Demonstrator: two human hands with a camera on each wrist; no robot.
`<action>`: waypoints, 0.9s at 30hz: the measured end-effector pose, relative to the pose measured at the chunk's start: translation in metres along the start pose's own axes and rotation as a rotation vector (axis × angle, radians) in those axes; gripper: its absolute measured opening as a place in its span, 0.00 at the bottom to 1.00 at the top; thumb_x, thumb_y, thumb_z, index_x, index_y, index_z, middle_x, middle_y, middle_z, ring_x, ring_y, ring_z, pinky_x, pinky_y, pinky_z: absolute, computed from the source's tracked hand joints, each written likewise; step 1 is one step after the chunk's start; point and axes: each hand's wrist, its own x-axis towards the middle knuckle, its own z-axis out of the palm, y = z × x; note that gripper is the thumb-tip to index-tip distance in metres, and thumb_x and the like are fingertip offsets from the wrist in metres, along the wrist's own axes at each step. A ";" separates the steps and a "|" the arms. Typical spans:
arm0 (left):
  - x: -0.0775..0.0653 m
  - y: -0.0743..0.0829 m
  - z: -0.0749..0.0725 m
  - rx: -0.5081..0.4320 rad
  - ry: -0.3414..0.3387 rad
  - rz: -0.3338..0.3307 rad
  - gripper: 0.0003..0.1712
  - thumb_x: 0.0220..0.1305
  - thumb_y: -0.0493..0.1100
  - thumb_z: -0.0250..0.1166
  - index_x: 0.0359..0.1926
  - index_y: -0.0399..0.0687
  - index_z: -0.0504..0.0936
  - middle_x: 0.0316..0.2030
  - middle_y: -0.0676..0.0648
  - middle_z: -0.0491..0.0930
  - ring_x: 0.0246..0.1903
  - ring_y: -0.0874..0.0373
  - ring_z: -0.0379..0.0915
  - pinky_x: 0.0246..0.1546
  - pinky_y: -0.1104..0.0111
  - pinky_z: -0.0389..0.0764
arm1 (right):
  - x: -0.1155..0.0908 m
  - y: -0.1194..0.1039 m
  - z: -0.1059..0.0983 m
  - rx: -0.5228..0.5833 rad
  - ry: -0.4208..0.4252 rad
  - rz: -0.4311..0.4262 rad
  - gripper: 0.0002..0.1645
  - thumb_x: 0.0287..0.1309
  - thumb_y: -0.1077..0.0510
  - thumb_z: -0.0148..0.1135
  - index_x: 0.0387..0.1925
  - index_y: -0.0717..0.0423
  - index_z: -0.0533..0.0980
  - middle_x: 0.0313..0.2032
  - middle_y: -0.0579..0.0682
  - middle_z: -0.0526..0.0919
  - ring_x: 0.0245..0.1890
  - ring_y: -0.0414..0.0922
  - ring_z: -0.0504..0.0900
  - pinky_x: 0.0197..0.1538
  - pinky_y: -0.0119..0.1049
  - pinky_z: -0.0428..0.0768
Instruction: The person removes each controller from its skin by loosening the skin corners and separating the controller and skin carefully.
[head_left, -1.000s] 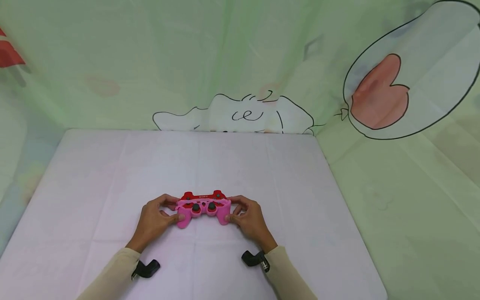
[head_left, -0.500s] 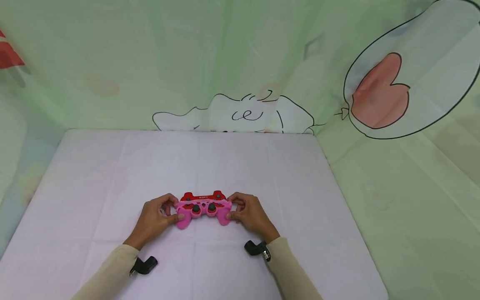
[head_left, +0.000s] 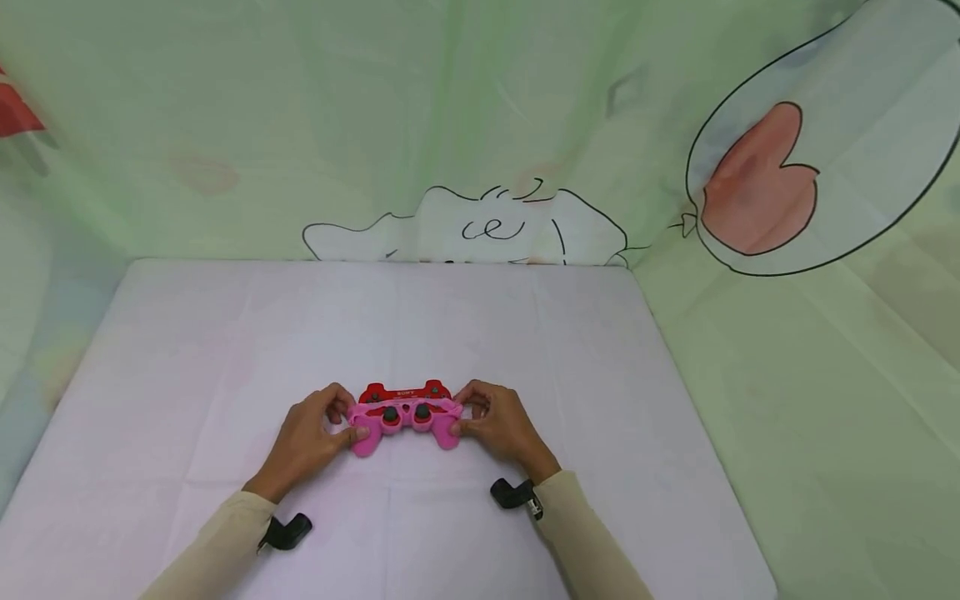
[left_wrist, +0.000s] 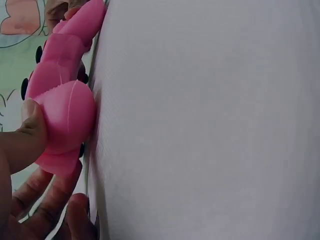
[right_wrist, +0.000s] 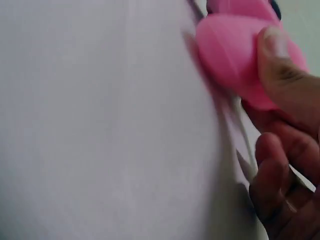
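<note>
A red game controller (head_left: 406, 392) sits partly inside a pink rubbery cover (head_left: 365, 436) near the middle of the table. The cover wraps both handles and its upper edge crosses the controller's face, leaving the red top strip and the two black thumbsticks showing. My left hand (head_left: 306, 433) pinches the left side, thumb on the covered handle (left_wrist: 67, 117) and fingers curled at the upper corner. On the other side my right hand (head_left: 502, 423) does likewise, its thumb (right_wrist: 280, 57) pressing the right handle. The controller's underside is close over the tabletop.
A white cloth-covered table (head_left: 405, 325) spreads around the hands. Behind it hangs a green printed curtain (head_left: 337, 108), with a balloon-and-heart drawing at right. A black wrist camera (head_left: 288, 532) juts from the left sleeve, another (head_left: 512, 493) from the right.
My right hand's fingers have shifted up to the cover's upper right corner, and its wrist has moved slightly up and right. The left wrist has drifted a little left. The controller stays in place.
</note>
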 end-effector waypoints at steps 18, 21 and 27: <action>0.001 0.012 0.000 -0.037 0.137 0.120 0.23 0.50 0.38 0.86 0.46 0.51 0.85 0.37 0.51 0.81 0.36 0.56 0.75 0.33 0.73 0.76 | -0.007 -0.023 0.013 -0.122 0.184 -0.154 0.23 0.43 0.58 0.89 0.46 0.43 0.92 0.35 0.39 0.82 0.32 0.43 0.78 0.33 0.29 0.75; 0.002 0.015 -0.002 -0.012 0.094 0.089 0.20 0.53 0.39 0.85 0.44 0.52 0.84 0.35 0.50 0.79 0.35 0.56 0.72 0.34 0.71 0.73 | -0.005 -0.023 0.014 -0.084 0.168 -0.124 0.21 0.44 0.58 0.88 0.42 0.41 0.91 0.34 0.37 0.81 0.32 0.42 0.77 0.34 0.30 0.75; 0.004 0.017 -0.003 0.042 0.057 0.090 0.17 0.54 0.38 0.83 0.38 0.53 0.82 0.32 0.51 0.77 0.34 0.57 0.70 0.35 0.69 0.71 | -0.003 -0.025 0.014 -0.005 0.112 -0.104 0.16 0.48 0.61 0.85 0.36 0.43 0.86 0.33 0.40 0.81 0.33 0.40 0.75 0.36 0.29 0.73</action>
